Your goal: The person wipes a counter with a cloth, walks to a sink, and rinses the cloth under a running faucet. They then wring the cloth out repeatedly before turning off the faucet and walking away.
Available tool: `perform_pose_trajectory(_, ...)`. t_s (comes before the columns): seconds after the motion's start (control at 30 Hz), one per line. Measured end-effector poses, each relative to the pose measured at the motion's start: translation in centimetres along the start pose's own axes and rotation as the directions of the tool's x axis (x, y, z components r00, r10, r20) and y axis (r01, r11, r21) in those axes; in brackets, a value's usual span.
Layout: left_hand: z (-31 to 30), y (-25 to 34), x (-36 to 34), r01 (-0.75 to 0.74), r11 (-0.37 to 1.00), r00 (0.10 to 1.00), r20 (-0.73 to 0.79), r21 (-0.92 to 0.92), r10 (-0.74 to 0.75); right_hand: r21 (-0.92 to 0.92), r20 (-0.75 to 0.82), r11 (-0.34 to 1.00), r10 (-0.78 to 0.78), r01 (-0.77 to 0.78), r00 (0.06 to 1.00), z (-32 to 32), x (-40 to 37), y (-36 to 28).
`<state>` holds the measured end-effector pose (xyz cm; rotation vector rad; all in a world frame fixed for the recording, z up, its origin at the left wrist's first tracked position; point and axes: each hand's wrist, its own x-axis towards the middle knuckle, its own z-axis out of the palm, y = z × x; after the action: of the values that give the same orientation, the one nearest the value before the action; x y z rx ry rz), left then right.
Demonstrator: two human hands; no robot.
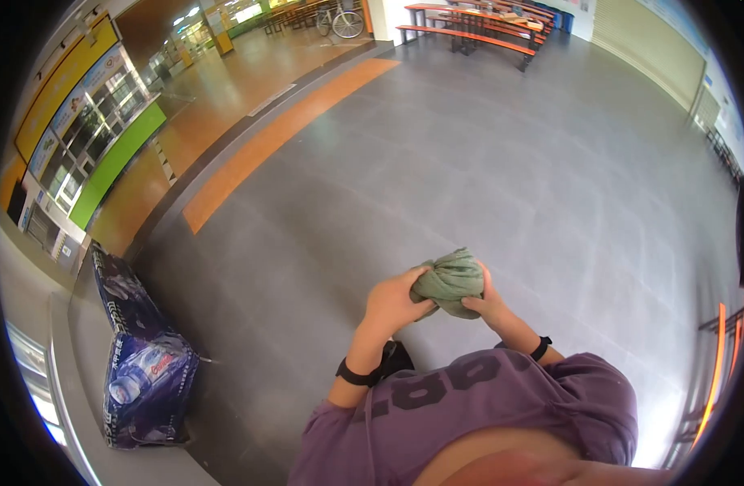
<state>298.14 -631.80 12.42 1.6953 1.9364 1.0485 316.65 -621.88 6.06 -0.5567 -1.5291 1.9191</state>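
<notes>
A bunched-up green cloth [451,283] is held out in front of my body, over the grey floor. My left hand [398,298] grips its left side, with the thumb low on the front. On the opposite side, my right hand [489,298] has its fingers around the edge and its thumb pressed on the lower front. The cloth is gathered into a twist at the top, and folds run down from there. Dark bands circle both wrists.
At the lower left stands a dark printed display [149,373] with a bottle picture, beside a pale wall ledge. Orange tables and benches [477,36] are at the back. A green-fronted counter [117,158] lies to the left, and an orange strip [287,142] crosses the grey floor [469,162].
</notes>
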Motion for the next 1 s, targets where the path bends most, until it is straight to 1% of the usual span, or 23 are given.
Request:
perform_pose_trajectory(0.03,-0.7,-1.6,3.2,0.004,1.000,1.000,0.011,0.029,-0.005,0.038,0.000,0.999,0.001,-0.001,1.000,-0.4,3.6,0.4)
perform_pose_trajectory(0.07,0.2,-2.3,2.6,0.006,0.998,1.000,0.021,0.055,-0.007,0.074,-0.003,0.997,0.001,-0.001,1.000,-0.7,3.1,1.7)
perform_pose_trajectory(0.1,-0.9,-4.3,5.0,0.018,0.998,0.999,0.029,0.057,-0.020,0.109,-0.005,0.994,0.005,-0.004,1.000,-0.4,6.3,2.3)
perform_pose_trajectory(0.17,-4.2,-7.2,10.5,0.026,0.998,0.999,0.044,0.066,-0.029,0.071,-0.007,0.997,-0.006,0.006,1.000,0.2,13.5,2.5)
perform_pose_trajectory(0.2,-6.1,-8.2,12.8,-0.001,0.997,0.999,0.035,0.071,-0.001,0.052,-0.015,0.999,-0.013,0.013,1.000,0.8,16.3,2.4)
perform_pose_trajectory(0.27,-9.9,-9.9,17.2,-0.055,0.995,0.998,0.028,0.081,0.053,-0.006,-0.029,0.996,-0.089,0.089,0.996,2.5,21.6,0.8)
perform_pose_trajectory(0.37,-13.1,-13.3,22.1,-0.117,0.993,0.992,-0.047,0.013,0.117,-0.061,-0.027,0.982,-0.182,0.180,0.983,4.0,28.2,-1.3)
perform_pose_trajectory(0.4,-13.8,-14.9,23.8,-0.102,0.995,0.994,-0.032,-0.023,0.101,-0.068,-0.023,0.977,-0.203,0.201,0.979,4.3,30.3,-1.5)
perform_pose_trajectory(0.47,-14.7,-18.4,26.7,-0.061,0.994,0.998,0.004,-0.096,0.061,-0.055,0.011,0.985,-0.163,0.163,0.987,4.5,34.1,-1.3)
perform_pose_trajectory(0.5,-15.2,-20.0,28.2,-0.051,0.995,0.998,0.029,-0.085,0.054,-0.047,0.032,0.989,-0.141,0.143,0.989,4.5,36.0,-0.9)
perform_pose_trajectory(0.53,-13.4,-19.0,25.7,-0.048,0.996,0.997,0.053,-0.070,0.052,-0.033,0.022,0.995,-0.097,0.098,0.995,3.9,32.6,-0.4)
perform_pose_trajectory(0.6,-14.6,-23.1,31.4,-0.024,0.999,0.994,0.105,-0.046,0.029,0.002,0.020,1.000,0.006,-0.006,1.000,3.3,39.4,0.7)
perform_pose_trajectory(0.63,-15.2,-24.8,34.1,-0.016,0.999,0.991,0.132,-0.035,0.021,-0.019,0.019,0.999,0.031,-0.031,0.999,2.8,42.3,1.3)
perform_pose_trajectory(0.7,-16.1,-28.2,38.2,0.005,1.000,0.983,0.181,-0.024,0.000,-0.062,0.026,0.996,0.063,-0.061,0.998,1.8,47.3,3.4)
perform_pose_trajectory(0.77,-16.7,-31.3,41.3,0.042,0.999,0.971,0.238,-0.030,-0.034,-0.069,0.043,0.996,0.054,-0.050,0.998,1.7,52.0,5.0)
perform_pose_trajectory(0.9,-22.3,-36.3,50.5,0.051,0.996,0.981,0.183,0.076,-0.064,-0.148,0.068,0.987,0.068,-0.058,0.995,2.5,65.7,5.2)
perform_pose_trajectory(1.0,-27.3,-38.9,56.0,0.101,0.991,0.988,0.106,0.084,-0.109,-0.135,0.173,0.991,0.010,0.014,0.985,4.2,75.4,4.7)
